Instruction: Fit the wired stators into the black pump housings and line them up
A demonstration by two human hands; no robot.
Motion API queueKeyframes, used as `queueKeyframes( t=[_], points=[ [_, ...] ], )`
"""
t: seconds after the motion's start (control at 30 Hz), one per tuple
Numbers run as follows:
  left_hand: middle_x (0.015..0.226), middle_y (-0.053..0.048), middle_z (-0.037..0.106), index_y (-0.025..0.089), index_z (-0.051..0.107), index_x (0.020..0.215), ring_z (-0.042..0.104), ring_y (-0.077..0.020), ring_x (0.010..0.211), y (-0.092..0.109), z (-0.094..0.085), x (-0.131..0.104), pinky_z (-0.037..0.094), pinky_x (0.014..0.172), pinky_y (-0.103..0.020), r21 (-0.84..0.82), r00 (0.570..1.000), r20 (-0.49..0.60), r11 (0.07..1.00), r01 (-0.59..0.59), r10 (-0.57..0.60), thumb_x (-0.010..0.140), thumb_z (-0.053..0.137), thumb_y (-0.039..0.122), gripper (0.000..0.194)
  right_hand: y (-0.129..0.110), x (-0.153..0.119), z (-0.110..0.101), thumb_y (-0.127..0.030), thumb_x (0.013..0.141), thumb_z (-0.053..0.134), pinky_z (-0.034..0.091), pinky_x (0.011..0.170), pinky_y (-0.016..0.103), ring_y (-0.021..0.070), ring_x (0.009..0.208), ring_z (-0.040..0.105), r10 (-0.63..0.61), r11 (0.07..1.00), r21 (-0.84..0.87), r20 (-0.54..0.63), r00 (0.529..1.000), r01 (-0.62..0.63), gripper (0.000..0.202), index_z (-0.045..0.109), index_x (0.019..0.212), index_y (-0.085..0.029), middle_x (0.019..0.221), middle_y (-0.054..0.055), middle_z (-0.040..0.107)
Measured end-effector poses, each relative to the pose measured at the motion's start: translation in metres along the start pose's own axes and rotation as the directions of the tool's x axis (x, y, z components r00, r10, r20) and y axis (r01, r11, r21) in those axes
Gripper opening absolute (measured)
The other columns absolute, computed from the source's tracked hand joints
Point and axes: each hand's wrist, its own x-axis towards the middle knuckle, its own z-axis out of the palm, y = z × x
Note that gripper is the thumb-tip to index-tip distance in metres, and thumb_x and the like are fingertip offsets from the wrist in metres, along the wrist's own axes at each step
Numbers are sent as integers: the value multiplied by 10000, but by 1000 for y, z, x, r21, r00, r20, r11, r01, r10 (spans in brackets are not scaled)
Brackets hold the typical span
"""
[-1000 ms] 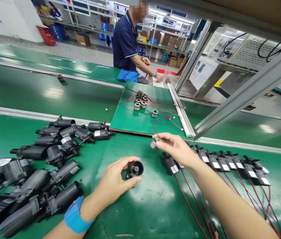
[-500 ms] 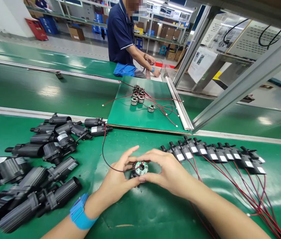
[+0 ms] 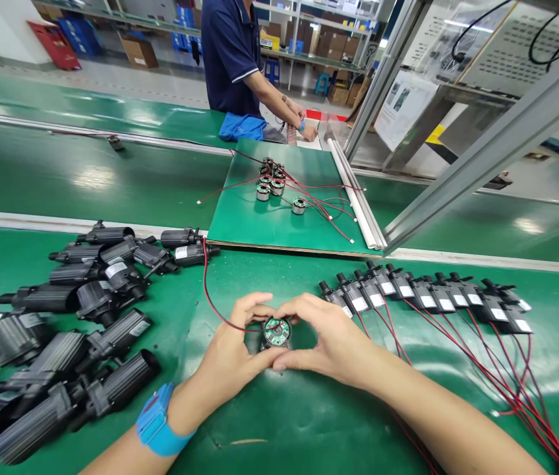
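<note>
Between my hands a black pump housing [image 3: 267,343] stands upright on the green bench. A motor stator with a round green circuit board [image 3: 276,332] sits inside its rim, and a red-and-black wire [image 3: 209,290] curves from it over my left hand. My left hand [image 3: 233,346], with a blue wrist strap [image 3: 158,422] at its wrist, is closed round the housing's left side. My right hand [image 3: 326,340] curls round from the right, thumb in front and fingers behind at the rim. The fingertips partly hide the housing.
Several black pump housings [image 3: 121,389] lie piled on the left. A row of labelled pumps [image 3: 422,293] with red wires lies on the right. Ahead, a green board [image 3: 240,224] carries several wired stators [image 3: 277,187]. A metal post [image 3: 457,158] slants at right. A co-worker [image 3: 233,59] stands beyond.
The stator has gone down into the housing, its board now ringed by the black rim. My right fingers have loosened slightly round it. The view has shifted a little.
</note>
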Motion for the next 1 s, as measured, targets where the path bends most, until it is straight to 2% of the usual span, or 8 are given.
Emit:
queueKeyframes(
  t=[0.13,0.23,0.33,0.47,0.63,0.73,0.83,1.0],
  points=[
    [1107,-38,661,281,563,1144,663,-188,1021,-1,-1,-1,553,871,-314,95,976,55,972,-216,211,879,718,251,309,3,-5,1,-479,812,776,511,862,327,197,997,623,-32,998,-58,54,998,35,496,631,1217,-233,1086,55,677],
    [1106,-41,623,279,652,1062,648,-175,1011,3,-4,-1,548,857,-289,196,956,164,942,-274,244,927,656,243,139,2,-7,2,-506,846,730,509,866,352,209,977,613,-29,990,-132,85,996,40,434,655,1165,-220,1055,60,677],
    [1115,-39,595,271,694,1014,639,-164,1007,9,-8,-5,546,851,-263,323,933,232,883,-341,276,946,616,218,116,-4,-10,3,-509,879,692,512,861,363,212,960,612,-44,980,-191,83,996,59,436,646,1208,-227,1042,58,678],
    [1236,-61,562,266,669,1109,624,-185,1090,14,-7,-8,551,901,-274,430,897,184,788,-440,401,948,597,186,194,-9,-16,6,-491,924,644,508,879,371,220,1023,606,-126,958,-259,6,992,123,449,611,1276,-215,1178,88,668],
    [1219,-52,584,288,617,1142,644,-173,1073,10,-2,-3,557,904,-287,366,932,233,862,-349,278,978,545,211,194,-8,-14,5,-487,899,680,505,897,385,226,1024,586,-24,976,-215,11,1000,26,419,644,1206,-205,1127,70,678],
    [1206,-67,621,279,472,1271,666,-197,1077,4,2,-2,570,901,-327,277,968,129,930,-242,214,952,598,262,344,-10,-7,0,-413,935,652,489,901,371,205,1014,573,30,988,-149,2,1000,-29,269,684,1139,-239,1086,52,662],
    [1143,-50,658,259,447,1204,697,-206,1025,4,5,-2,580,852,-330,224,997,68,973,-52,37,897,651,276,369,-13,1,0,-318,924,666,466,889,365,195,991,548,25,990,-137,-27,999,-29,132,711,1030,-255,1041,44,616],
    [1053,-11,684,252,513,1111,686,-186,942,18,-2,3,544,808,-296,179,979,201,984,-10,-27,829,630,172,315,-11,7,5,-205,913,592,443,838,331,172,921,521,138,981,143,-66,988,-128,57,624,867,-214,930,17,544]
  ],
)
